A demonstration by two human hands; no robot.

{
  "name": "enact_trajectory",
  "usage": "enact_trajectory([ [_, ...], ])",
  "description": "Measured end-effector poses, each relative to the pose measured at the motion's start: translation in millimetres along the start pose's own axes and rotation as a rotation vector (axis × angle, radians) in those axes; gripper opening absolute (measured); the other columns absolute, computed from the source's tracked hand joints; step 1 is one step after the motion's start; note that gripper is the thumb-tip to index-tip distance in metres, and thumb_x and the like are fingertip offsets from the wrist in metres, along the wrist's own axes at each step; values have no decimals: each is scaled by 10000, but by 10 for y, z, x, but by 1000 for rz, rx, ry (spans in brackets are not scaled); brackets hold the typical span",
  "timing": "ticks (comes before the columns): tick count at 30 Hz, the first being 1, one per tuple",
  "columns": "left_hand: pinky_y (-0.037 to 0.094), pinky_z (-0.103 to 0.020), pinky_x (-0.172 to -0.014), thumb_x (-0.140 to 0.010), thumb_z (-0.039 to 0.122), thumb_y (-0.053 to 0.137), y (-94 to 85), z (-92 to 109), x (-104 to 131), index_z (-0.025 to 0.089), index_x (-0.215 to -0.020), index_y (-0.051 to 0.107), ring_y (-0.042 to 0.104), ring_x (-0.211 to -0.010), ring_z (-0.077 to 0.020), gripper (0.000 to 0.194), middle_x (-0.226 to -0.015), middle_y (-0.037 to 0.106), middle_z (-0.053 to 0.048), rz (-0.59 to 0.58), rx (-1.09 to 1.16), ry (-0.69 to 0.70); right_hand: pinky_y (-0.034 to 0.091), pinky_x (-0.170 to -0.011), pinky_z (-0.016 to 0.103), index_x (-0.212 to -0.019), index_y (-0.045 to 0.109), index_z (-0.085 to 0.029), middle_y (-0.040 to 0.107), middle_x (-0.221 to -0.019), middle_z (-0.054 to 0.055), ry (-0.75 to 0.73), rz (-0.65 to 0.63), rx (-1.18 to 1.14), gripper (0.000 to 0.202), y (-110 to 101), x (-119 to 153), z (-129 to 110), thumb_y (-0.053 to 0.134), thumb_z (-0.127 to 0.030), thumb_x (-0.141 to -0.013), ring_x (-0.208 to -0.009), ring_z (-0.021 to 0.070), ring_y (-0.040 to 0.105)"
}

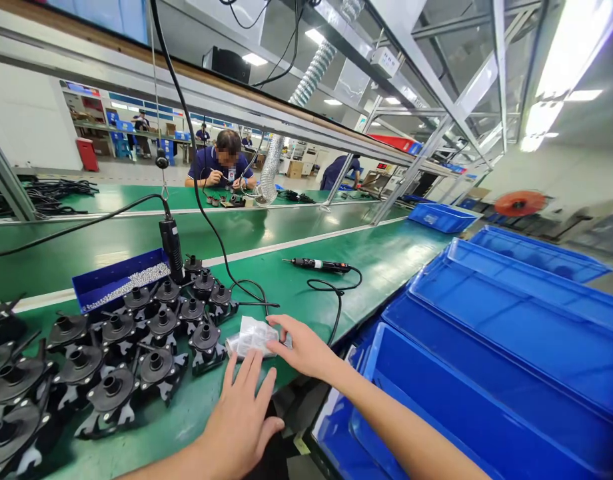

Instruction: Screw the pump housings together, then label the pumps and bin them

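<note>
A small clear plastic bag [251,335] lies on the green table [296,293], under the fingertips of the right hand [301,347], which rests on it with fingers spread, not clenched. The left hand [244,417] lies flat and open just below the bag. Left of both hands stand black round parts [156,327]; beyond them, a blue tray of screws [119,280] and a hanging screwdriver [171,247]. Blue bins [486,360] sit to the right.

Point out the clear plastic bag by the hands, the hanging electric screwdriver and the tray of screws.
clear plastic bag [250,337], head view, crumpled middle
hanging electric screwdriver [171,245], head view, black body
tray of screws [94,283], head view, blue front wall
</note>
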State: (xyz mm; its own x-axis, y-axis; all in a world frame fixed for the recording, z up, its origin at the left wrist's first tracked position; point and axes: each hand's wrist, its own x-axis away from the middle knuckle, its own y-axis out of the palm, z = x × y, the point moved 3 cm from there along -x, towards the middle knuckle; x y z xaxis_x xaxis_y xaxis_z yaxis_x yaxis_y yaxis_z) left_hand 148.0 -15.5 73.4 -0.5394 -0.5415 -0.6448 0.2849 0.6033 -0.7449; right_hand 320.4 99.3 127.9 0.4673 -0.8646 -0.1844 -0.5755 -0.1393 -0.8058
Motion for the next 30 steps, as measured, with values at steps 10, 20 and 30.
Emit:
enact_trajectory([
  [10, 487, -603, -1141, -980, 123, 610, -290, -686, -400, 167, -1385, 550, 625, -1204, -256, 412, -1275, 699, -85, 240, 64, -23, 415, -946, 235, -1259, 712, -224, 671, -1113, 53, -219, 80, -102, 347, 46, -37, -114, 664, -414, -972, -1000, 97, 559],
  [20, 525, -248, -798, -1045, 180, 553, -192, -795, -406, 173, -1047, 653, 640, -908, -118, 100, -1020, 670, -31, 160, 474, -317, 432, -694, 170, -1015, 677, -62, 625, -913, 62, -81, -25, -583, 637, 197, -230, -12, 699, -682, -874, -752, 42, 512],
  [30, 472, -166, -762, -1006, 150, 625, -195, -797, -410, 232, -1021, 746, 646, -827, -44, 147, -930, 712, 52, 227, 601, -402, 420, -753, 156, -866, 737, -100, 669, -911, 63, -197, 118, -446, 497, 140, -156, 19, 614, -565, -991, -823, 49, 551],
])
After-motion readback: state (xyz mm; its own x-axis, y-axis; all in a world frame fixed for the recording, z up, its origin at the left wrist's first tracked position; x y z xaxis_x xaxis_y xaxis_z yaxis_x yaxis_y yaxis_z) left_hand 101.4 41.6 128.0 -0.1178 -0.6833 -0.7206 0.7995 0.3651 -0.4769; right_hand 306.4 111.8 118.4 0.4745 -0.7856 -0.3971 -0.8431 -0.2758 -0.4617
